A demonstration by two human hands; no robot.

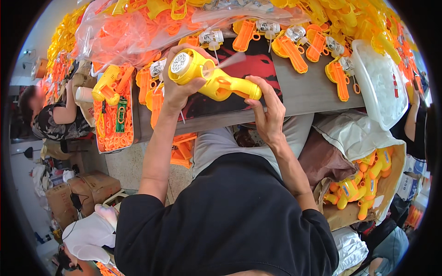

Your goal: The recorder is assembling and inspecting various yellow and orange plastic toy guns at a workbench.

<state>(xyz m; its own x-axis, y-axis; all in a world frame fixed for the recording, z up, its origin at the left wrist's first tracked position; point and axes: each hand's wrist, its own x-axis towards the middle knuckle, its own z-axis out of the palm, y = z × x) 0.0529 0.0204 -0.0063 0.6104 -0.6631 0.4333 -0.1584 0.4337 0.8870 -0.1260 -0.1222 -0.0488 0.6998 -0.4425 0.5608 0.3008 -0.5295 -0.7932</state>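
A yellow plastic toy gun (218, 85) is held up in front of me above the table's near edge. It has a round head with a grey-white patterned disc and a handle pointing right. My left hand (184, 87) is wrapped around the round head, its thumb along the near side. My right hand (269, 108) grips the handle's end between thumb and fingers. Beneath the toy lies a black and red mat (258, 71). Beyond and beside it are orange half shells (290, 51) with clear, white-capped parts (212, 37) attached.
An open box (115, 142) of small orange parts stands at left. At right are a white tub (384, 110) of translucent pieces and, lower, a sack-lined carton (343, 218) holding yellow-orange toy guns (352, 188). Yellow parts (331, 14) are heaped behind. Another person (62, 110) sits far left.
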